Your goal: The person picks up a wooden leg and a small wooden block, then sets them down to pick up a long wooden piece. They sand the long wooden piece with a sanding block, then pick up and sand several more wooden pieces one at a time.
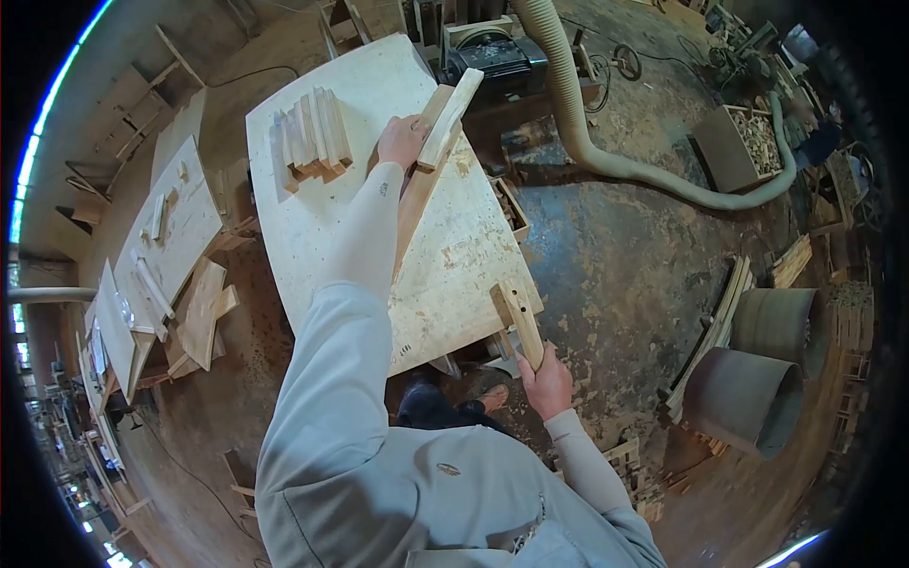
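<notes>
My left hand (401,139) is closed at the edge of a long wooden board (414,213) on the light worktable, its fingertips partly hidden. A shorter, slightly curved wooden piece (451,121) lies across the upper part of that board, just right of the hand. My right hand (549,381) grips the lower end of a wooden bar (522,322) with small dark holes in its upper part. The bar's far end is over the table's near right corner. Left of my left hand, several wooden pieces (312,137) stand side by side in a row.
The worktable (436,312) is a pale sheet with worn patches. A motor (495,64) and a thick ribbed hose (568,123) are beyond it. A box of wood offcuts (743,147) and two large cylinders (743,402) stand to the right. Another table (175,227) with wood is left.
</notes>
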A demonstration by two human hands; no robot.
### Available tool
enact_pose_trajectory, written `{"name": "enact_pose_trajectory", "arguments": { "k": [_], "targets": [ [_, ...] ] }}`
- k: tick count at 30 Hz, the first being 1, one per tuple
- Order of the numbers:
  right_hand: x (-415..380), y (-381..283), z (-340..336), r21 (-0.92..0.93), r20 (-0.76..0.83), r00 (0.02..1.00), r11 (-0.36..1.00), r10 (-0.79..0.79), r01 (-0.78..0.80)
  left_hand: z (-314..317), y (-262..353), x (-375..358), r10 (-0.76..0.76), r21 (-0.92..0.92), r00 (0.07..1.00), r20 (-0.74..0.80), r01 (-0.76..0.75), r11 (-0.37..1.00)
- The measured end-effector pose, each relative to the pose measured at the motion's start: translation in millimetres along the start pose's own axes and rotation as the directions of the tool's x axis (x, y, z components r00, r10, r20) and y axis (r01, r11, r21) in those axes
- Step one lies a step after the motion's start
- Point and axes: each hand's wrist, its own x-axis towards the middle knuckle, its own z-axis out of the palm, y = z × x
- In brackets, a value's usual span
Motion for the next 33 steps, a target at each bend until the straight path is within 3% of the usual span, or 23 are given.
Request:
{"name": "enact_pose_trajectory", "arguments": {
  "k": [17,21,27,33],
  "targets": [
    [10,30,38,0.052,-0.103,0.993,0.997,-0.053,0.058,-3,8,-5,0.081,0.069,0.996,-0.040,-0.078,0.995],
    [10,27,41,0.105,-0.103,0.994,0.994,-0.025,0.035,-18,23,-19,0.003,0.035,0.999,-0.050,-0.001,0.999],
    [4,18,36,0.067,-0.158,0.987,0.996,-0.042,0.054,-17,28,-24,0.016,0.074,0.998,-0.057,-0.011,0.997],
    [2,8,25,0.031,-0.115,0.993,1.000,0.005,-0.002,-9,20,-15,0.070,0.098,0.993,-0.093,-0.061,0.993]
  ]
}}
